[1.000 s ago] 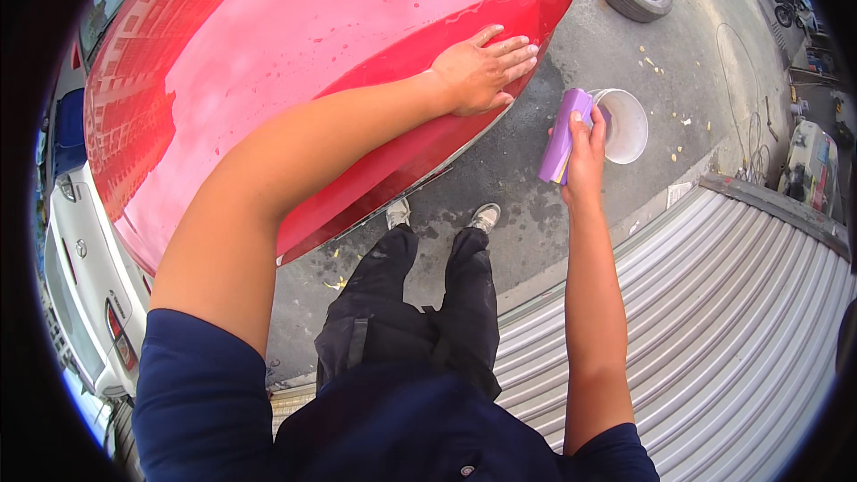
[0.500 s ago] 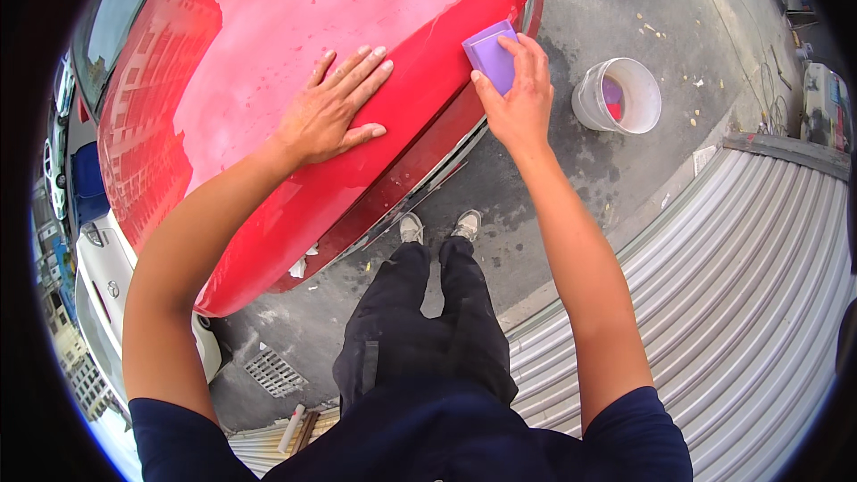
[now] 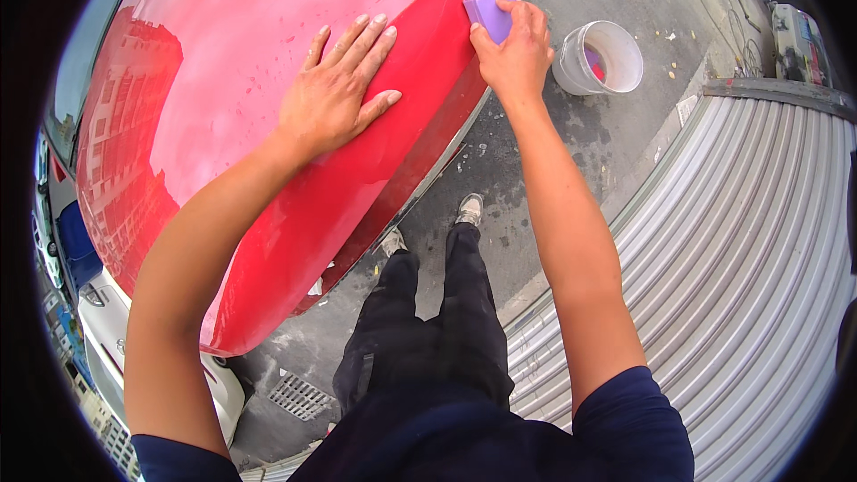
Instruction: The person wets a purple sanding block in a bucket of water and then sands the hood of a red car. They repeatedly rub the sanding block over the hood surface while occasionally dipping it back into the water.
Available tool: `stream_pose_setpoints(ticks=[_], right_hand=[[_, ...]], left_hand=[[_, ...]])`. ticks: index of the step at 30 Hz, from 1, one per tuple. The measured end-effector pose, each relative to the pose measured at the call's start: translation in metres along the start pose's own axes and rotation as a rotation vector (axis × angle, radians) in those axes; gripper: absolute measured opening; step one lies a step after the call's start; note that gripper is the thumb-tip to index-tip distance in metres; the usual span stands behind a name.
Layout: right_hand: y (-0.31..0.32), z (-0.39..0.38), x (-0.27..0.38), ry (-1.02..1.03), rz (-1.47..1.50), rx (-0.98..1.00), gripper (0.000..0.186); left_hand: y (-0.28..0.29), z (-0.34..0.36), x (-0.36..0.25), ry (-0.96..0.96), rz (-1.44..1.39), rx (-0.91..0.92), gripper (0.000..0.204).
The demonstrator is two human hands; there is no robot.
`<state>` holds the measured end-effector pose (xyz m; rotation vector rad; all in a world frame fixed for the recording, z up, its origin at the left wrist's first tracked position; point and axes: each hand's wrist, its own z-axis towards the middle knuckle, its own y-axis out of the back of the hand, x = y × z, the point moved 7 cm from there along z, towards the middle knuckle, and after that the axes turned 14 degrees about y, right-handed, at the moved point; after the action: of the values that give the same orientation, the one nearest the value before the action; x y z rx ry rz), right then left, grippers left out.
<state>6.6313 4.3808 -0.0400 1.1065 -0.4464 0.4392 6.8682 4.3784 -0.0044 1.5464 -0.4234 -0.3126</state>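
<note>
while my left hand [image 3: 335,94] lies flat, fingers spread, bracing on the glossy red car panel [image 3: 223,125], my right hand [image 3: 516,52] grips a purple rectangular sponge block [image 3: 490,16] against that panel's edge, white plastic bucket [image 3: 600,58] just beyond.

— Where is the camera?

— It sits on the person's head and looks straight down. You can see the legs and shoes far below, on the grey ground [image 3: 536,152].

— Is it close to anything?

— Yes. The two arms come up from the bottom edge and fill much of the picture. The red car panel [image 3: 268,80] is right under the camera, on the left and top side.

— Why do things look bent?

— It is a round, wide lens. The ribbed metal shutter [image 3: 741,286] on the right curves near the rim, and the corners are black.

— Is there a second view?

— No, only this one.
</note>
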Motion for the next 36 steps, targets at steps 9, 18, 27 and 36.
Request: stream_pose_setpoints(ticks=[9, 18, 27, 36], right_hand=[[-0.004, -0.029, 0.020, -0.013, 0.012, -0.036, 0.051], [-0.006, -0.036, 0.024, -0.009, 0.063, -0.069, 0.054], [-0.005, -0.048, 0.031, 0.002, 0.055, -0.033, 0.054], [-0.006, -0.049, 0.024, -0.051, 0.071, 0.047, 0.056]], left_hand=[[-0.004, 0.007, -0.001, 0.007, -0.032, -0.081, 0.077], [-0.004, 0.002, 0.000, 0.014, -0.005, -0.059, 0.077], [-0.007, 0.002, 0.002, 0.029, 0.020, -0.020, 0.076], [-0.008, 0.005, 0.001, 0.052, 0.018, 0.019, 0.077]])
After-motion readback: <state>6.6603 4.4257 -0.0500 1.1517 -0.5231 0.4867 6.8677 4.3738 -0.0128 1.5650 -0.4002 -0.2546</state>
